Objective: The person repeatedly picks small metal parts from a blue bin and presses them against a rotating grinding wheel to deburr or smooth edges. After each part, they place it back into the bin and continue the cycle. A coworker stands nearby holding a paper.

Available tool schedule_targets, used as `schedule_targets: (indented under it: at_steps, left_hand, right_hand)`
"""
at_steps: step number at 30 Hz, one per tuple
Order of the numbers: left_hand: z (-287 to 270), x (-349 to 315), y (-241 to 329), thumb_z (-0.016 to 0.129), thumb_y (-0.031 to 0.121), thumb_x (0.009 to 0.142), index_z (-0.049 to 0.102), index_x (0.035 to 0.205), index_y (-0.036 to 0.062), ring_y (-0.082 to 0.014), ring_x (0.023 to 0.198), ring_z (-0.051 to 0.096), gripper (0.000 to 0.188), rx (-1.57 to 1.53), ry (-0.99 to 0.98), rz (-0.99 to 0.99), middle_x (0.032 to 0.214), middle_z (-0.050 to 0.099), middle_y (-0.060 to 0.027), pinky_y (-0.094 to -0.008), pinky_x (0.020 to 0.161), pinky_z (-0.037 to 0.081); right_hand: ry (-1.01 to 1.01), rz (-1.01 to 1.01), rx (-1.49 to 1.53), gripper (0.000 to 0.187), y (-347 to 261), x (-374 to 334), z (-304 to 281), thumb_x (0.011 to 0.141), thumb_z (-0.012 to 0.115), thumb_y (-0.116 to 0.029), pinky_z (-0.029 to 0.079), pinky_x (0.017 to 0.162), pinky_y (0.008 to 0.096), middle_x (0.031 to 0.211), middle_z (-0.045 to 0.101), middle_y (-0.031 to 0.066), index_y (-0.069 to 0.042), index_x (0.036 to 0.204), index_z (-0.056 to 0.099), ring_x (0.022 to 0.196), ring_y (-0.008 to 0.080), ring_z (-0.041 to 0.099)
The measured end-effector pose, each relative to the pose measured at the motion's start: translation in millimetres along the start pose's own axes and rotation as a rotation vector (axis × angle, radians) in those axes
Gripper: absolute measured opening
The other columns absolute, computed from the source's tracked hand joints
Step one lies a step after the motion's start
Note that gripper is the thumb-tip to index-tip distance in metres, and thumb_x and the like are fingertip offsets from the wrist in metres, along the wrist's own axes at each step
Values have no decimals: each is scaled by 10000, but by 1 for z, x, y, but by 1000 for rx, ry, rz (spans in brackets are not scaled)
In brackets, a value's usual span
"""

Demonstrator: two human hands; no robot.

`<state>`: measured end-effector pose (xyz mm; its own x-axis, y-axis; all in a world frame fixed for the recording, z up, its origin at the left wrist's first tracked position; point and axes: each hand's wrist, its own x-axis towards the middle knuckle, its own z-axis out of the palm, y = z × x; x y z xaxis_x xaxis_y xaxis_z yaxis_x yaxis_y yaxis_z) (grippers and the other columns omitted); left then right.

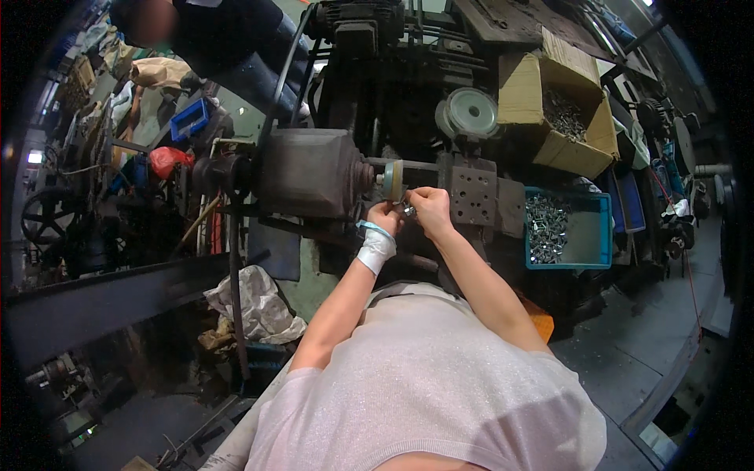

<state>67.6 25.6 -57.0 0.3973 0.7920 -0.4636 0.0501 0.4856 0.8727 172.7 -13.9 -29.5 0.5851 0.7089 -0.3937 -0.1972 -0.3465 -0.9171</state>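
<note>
Metal glints between the fingertips: a small part (408,209) is pinched from both sides, the left hand (384,215) closed on it from the left and the right hand (428,207) closed on it from the right, the two hands touching around it. It is held just below a pale wheel (393,180) mounted on a shaft (412,165) — whether the part touches the wheel cannot be told. A white wrap (376,250) with a light blue band covers the left wrist. The shaft runs from a dark motor housing (308,173) on the left to a drilled steel block (471,191) on the right, close behind the right hand. Right of the block, a teal bin (593,235) holds a heap of small shiny parts, and above it an open cardboard box (522,98) holds more of the same. A round disc (470,112) sits on the machine above the block. Lower left, a crumpled white bag (255,302) lies beside a black belt (236,267) — and at the top left another person stands by the machine.
</note>
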Motion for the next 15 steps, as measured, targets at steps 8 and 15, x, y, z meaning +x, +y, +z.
schedule_targets:
  at_steps: [8,15]
  left_hand:
    - [-3,-10,1,531,82,766,562,735,-11,-87,434,466,103,141,-42,121,579,547,-35,-211,397,354]
    - [-24,-26,11,523,290,837,531,885,43,-111,596,515,252,-453,-368,-371,742,573,-45,-233,522,429]
  right_hand:
    - [-8,20,1,198,0,-9,-7,727,602,-137,337,412,233,565,557,31,58,753,631,474,63,443]
    - [-130,-35,155,210,-2,-25,-17,746,610,-135,345,404,219,659,590,38,57,829,624,464,62,444]
